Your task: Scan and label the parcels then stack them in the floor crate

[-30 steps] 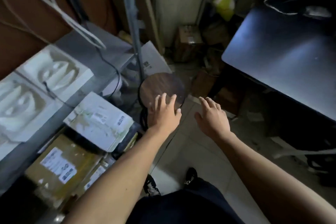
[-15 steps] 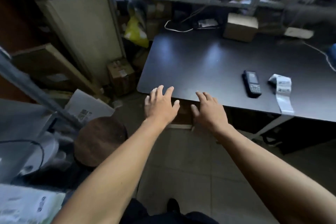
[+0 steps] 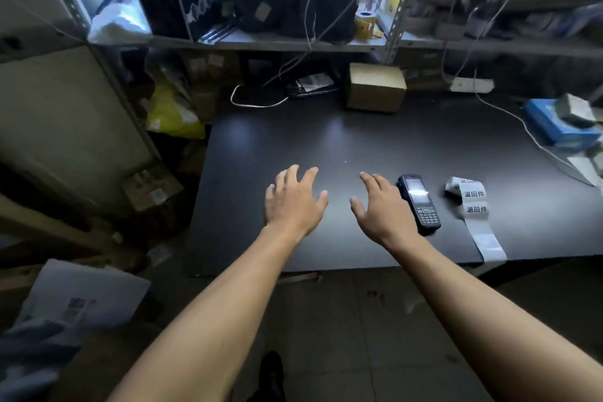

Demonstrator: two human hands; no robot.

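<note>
Both hands are hanging empty over the near part of the black table [image 3: 293,140], fingers spread and relaxed, gripping nothing. Whether the palms are touching the tabletop cannot be told.

Going by size, the table is carrying one parcel, a plain brown cardboard box [image 3: 375,88] sitting at the far edge under the shelf, well apart from both hands and straight ahead, a little to the right of the gap between them. Its top flap is looking closed, and no label is showing on the faces in view. The right hand [image 3: 380,209] is lying slightly nearer to it than the left hand [image 3: 293,202], though reaching it is probably calling for a lean forward with both.

Next comes the strip of labels [image 3: 473,209], running from a small roll towards the near table edge and hanging just over it, printed characters facing up. It is lying to the right of the scanner.

Smallest is the scanner [image 3: 419,202], a dark handheld with a keypad and screen, lying flat just beside the right hand, on its outer side. Its long axis is running roughly away from the person, keypad end nearer. The right hand is clearly the one placed to take it, with a short sideways shift.
</note>
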